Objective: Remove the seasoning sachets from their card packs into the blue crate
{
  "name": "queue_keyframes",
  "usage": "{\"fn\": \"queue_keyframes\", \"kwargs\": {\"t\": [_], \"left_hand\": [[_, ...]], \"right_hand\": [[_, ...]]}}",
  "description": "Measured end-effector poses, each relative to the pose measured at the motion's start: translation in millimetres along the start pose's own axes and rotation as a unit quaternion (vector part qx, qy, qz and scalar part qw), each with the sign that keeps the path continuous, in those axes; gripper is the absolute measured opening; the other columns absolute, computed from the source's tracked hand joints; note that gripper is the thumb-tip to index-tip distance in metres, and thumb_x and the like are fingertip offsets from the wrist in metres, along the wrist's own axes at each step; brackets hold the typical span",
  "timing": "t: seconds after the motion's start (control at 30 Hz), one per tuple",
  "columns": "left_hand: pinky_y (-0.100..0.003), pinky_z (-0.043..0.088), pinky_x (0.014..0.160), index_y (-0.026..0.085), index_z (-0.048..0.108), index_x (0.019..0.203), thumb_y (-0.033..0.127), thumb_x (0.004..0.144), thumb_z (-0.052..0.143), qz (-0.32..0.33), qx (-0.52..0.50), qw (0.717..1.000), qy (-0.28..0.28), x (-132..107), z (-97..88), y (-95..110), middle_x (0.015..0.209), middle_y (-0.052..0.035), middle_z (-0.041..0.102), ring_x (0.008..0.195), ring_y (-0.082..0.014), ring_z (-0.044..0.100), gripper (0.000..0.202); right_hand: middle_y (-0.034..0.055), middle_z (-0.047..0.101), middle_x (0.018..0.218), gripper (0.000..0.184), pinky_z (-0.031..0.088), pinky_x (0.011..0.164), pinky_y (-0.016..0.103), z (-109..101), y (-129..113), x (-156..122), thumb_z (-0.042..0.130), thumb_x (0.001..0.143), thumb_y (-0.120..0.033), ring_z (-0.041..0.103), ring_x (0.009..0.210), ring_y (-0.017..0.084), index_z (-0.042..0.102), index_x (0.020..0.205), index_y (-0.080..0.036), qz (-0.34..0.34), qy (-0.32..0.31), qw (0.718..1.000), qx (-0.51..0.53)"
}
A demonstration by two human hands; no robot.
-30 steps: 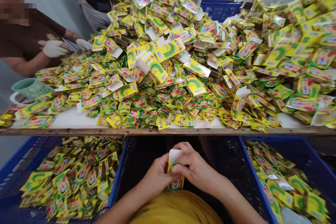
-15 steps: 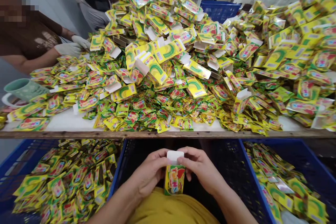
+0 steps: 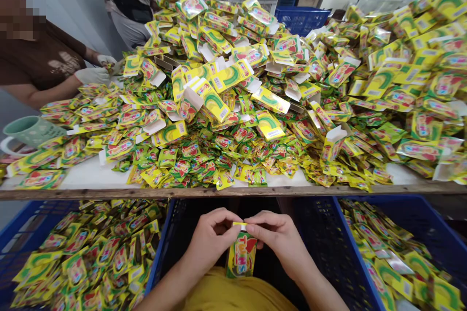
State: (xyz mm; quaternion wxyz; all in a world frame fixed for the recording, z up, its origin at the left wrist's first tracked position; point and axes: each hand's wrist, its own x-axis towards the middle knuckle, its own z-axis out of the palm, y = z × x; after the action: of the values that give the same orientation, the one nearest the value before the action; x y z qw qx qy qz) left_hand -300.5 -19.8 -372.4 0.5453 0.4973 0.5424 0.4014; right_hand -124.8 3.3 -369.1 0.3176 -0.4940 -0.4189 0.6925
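Low over my lap, a small yellow and green candy box (image 3: 241, 256) stands upright with its printed front towards me. My left hand (image 3: 215, 233) grips its top left corner, thumb on the end flap. On the other corner, my right hand (image 3: 275, 233) pinches the top edge, its thumb near the left one. The flap is bent over, and only a narrow white strip shows between the thumbs. Beyond the wooden table edge (image 3: 204, 193) lie loose candy sachets (image 3: 189, 165) and a high heap of similar boxes (image 3: 229, 77).
Blue crates stand on both sides below the table: a left crate (image 3: 160, 248) and a right crate (image 3: 359, 262), both holding boxes. A green mug (image 3: 31, 131) is at the table's left. A co-worker's gloved hand (image 3: 93, 76) is behind it. A blue basket (image 3: 302, 19) stands behind the heap.
The box's white top flap stood up before; now it is folded down under my thumbs. Both hands have come closer together at the top. The co-worker's hands have shifted slightly.
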Motion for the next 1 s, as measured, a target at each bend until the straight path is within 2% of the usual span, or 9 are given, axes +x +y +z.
{"fn": "queue_keyframes", "kwargs": {"t": [0.13,0.27,0.43,0.53,0.63,0.73,0.83,0.9,1.0], "left_hand": [[-0.024,0.050,0.065,0.015,0.073,0.084,0.019,0.082,0.063,0.143,0.069,0.987,0.012,-6,-1.0,-7,0.079,-0.0078,0.068,0.072,-0.0152,0.063,0.011],[-0.027,0.052,0.075,0.018,0.071,0.097,0.013,0.082,0.065,0.193,0.051,0.979,-0.037,-14,-4.3,-14,0.091,-0.0091,0.070,0.083,-0.0167,0.066,0.017],[-0.027,0.051,0.073,0.019,0.072,0.100,0.020,0.083,0.064,0.127,0.054,0.989,-0.060,-19,2.1,-22,0.089,-0.0089,0.071,0.081,-0.0172,0.065,0.018],[-0.024,0.050,0.067,0.020,0.073,0.100,0.027,0.083,0.064,0.068,0.042,0.994,-0.078,-16,7.8,-23,0.085,-0.0079,0.072,0.075,-0.0165,0.065,0.021],[-0.024,0.052,0.071,0.020,0.073,0.096,0.033,0.083,0.064,0.019,0.004,1.000,-0.016,-11,-0.7,-24,0.090,-0.0064,0.073,0.079,-0.0171,0.067,0.021],[-0.026,0.053,0.076,0.019,0.069,0.100,0.042,0.079,0.066,-0.038,0.005,0.987,0.153,-16,-43.9,-42,0.100,-0.0063,0.072,0.087,-0.0198,0.068,0.031],[-0.028,0.053,0.068,0.017,0.064,0.102,0.051,0.070,0.068,-0.100,0.102,0.923,0.356,-40,-124.7,-79,0.089,-0.0049,0.071,0.080,-0.0219,0.067,0.047],[-0.026,0.048,0.058,0.020,0.065,0.092,0.049,0.065,0.070,-0.170,0.218,0.855,0.438,-66,-182.9,-105,0.068,0.0000,0.067,0.070,-0.0225,0.065,0.040],[-0.022,0.042,0.050,0.023,0.058,0.080,0.041,0.057,0.077,-0.284,0.289,0.773,0.488,-99,-240.5,-125,0.054,0.0060,0.058,0.060,-0.0209,0.062,0.034]], "right_hand": [[0.0064,0.066,0.079,0.020,0.052,0.051,0.025,-5,7,-7,0.079,0.069,-0.036,0.060,0.065,0.015,0.078,0.081,-0.022,-0.057,-0.012,0.998,-0.028],[0.0057,0.065,0.082,0.014,0.052,0.055,0.025,-6,13,-15,0.075,0.075,-0.029,0.061,0.068,0.015,0.077,0.088,-0.026,-0.144,-0.020,0.985,-0.089],[0.0063,0.064,0.087,0.012,0.052,0.066,0.028,-7,25,-29,0.065,0.084,-0.027,0.062,0.079,0.018,0.075,0.091,-0.025,-0.206,0.026,0.960,-0.189],[0.0066,0.065,0.088,0.016,0.052,0.067,0.029,-17,21,-24,0.060,0.088,-0.030,0.063,0.079,0.018,0.075,0.092,-0.024,-0.204,-0.010,0.955,-0.217],[0.0063,0.066,0.082,0.021,0.050,0.070,0.030,-25,-1,7,0.057,0.089,-0.033,0.062,0.077,0.019,0.073,0.081,-0.021,-0.244,0.046,0.924,-0.291],[0.0098,0.064,0.086,0.021,0.047,0.074,0.035,-20,-26,57,0.059,0.087,-0.035,0.060,0.081,0.023,0.070,0.091,-0.017,-0.237,0.200,0.832,-0.460],[0.0138,0.062,0.093,0.023,0.044,0.079,0.039,-6,-33,100,0.069,0.078,-0.033,0.056,0.091,0.029,0.068,0.092,-0.014,-0.200,0.242,0.750,-0.582],[0.0118,0.061,0.091,0.020,0.043,0.080,0.038,-3,-30,115,0.074,0.072,-0.030,0.055,0.093,0.029,0.066,0.083,-0.016,-0.209,0.223,0.764,-0.568],[0.0047,0.061,0.077,0.025,0.044,0.069,0.032,-19,-32,117,0.075,0.069,-0.035,0.056,0.077,0.022,0.059,0.076,-0.017,-0.205,0.164,0.882,-0.391]]}}
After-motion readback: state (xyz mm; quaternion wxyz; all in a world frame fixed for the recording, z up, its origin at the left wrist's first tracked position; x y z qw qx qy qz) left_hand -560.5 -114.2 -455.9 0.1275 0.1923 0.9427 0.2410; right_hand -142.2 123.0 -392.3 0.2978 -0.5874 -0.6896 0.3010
